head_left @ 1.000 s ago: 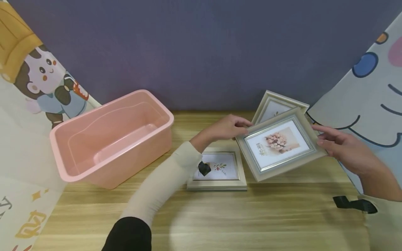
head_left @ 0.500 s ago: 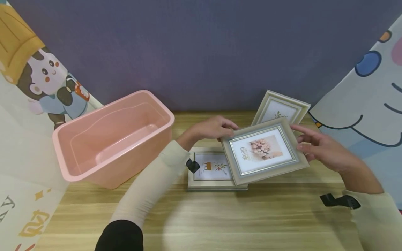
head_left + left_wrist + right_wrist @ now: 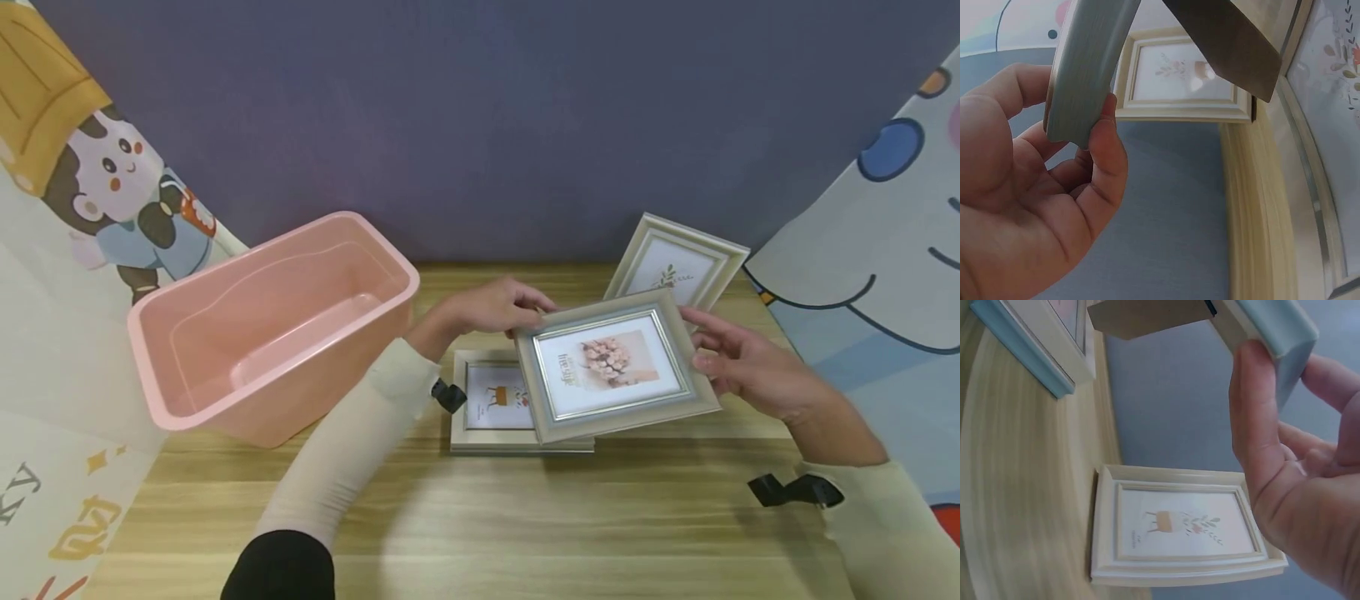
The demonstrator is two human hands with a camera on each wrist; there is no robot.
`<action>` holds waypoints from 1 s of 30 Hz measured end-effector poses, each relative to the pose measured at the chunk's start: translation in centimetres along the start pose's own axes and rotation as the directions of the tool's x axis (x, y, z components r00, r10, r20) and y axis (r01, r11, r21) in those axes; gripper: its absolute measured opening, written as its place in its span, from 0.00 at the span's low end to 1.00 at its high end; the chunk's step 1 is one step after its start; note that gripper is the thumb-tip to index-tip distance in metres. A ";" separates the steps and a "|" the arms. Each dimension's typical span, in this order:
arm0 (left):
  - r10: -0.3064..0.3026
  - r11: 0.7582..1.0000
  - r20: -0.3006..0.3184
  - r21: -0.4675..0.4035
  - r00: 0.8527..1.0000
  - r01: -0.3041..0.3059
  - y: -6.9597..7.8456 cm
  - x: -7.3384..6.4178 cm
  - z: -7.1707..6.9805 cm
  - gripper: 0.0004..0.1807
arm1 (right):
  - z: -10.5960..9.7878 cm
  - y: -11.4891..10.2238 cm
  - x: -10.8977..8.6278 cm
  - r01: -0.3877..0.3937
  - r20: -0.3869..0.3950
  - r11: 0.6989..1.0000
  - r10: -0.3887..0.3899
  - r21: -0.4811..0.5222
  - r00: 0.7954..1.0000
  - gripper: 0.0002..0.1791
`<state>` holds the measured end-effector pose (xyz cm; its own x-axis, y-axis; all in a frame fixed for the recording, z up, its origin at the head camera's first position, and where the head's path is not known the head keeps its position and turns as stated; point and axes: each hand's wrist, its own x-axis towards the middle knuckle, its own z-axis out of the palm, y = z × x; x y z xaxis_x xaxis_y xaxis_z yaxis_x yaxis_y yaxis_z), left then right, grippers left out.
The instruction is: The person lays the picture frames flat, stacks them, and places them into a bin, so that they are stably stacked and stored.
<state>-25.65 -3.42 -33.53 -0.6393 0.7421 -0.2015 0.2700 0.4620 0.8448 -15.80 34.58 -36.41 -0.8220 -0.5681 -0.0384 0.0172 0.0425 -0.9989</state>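
Both hands hold a silvery-beige picture frame (image 3: 622, 422) with a pink flower print, tilted face up. My left hand (image 3: 491, 307) pinches its left edge, and my right hand (image 3: 757, 371) pinches the right edge. In the left wrist view, thumb and fingers close on the frame's side (image 3: 1088, 69). A brown stand flap (image 3: 1235, 53) sticks out from its back. Below, a cream picture frame (image 3: 497, 442) with a deer print lies flat on another frame, partly covered by the held one. Behind stands another cream frame (image 3: 731, 250), leaning back near the wall.
A pink plastic bin (image 3: 300, 392) with nothing inside stands on the left of the wooden table (image 3: 480, 525). A dark blue-grey wall (image 3: 480, 133) closes off the back. Cartoon-printed panels (image 3: 832, 250) flank both sides.
Both hands have carried the flower-print frame to the left and slightly down, so it overlaps the flat deer-print frame. More of the leaning frame at the back now shows.
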 end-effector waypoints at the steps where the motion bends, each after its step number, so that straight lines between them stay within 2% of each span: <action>1: -0.001 1.000 -0.002 -0.003 1.000 0.001 -0.1 0.0 0.0 0.22 | 0.0 0.2 0.0 0.002 0.009 1.000 -0.002 0.024 1.000 0.39; 4: -0.001 1.000 -0.003 -0.009 1.000 0.001 -0.5 -0.1 0.0 0.21 | 0.2 0.7 0.1 0.010 0.027 0.997 -0.012 0.081 1.000 0.38; 9: 0.005 0.999 -0.012 -0.045 1.000 -0.005 -0.9 -0.1 -0.1 0.21 | 0.7 1.1 0.4 0.045 0.019 0.992 -0.048 0.114 0.999 0.39; 18: 0.026 0.992 -0.034 -0.126 0.999 -0.030 -1.0 -0.6 -0.8 0.22 | 2.0 1.1 0.1 0.085 -0.089 0.996 -0.081 0.040 0.993 0.42; 22: 0.013 0.979 -0.027 -0.201 1.000 -0.018 -1.4 -1.1 -1.0 0.23 | 2.3 1.0 0.0 0.120 -0.084 0.990 -0.114 0.071 0.990 0.41; 30: 0.022 0.940 -0.011 -0.341 1.000 -0.024 -2.4 -1.8 -0.8 0.26 | 2.3 0.9 0.0 0.160 -0.018 0.978 -0.159 0.130 0.987 0.38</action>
<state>-25.69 -6.27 -34.80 -0.6412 0.7465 -0.1776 0.0235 0.2505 0.9678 -14.51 32.68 -37.35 -0.8245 -0.5526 0.1214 -0.0405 -0.1563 -0.9869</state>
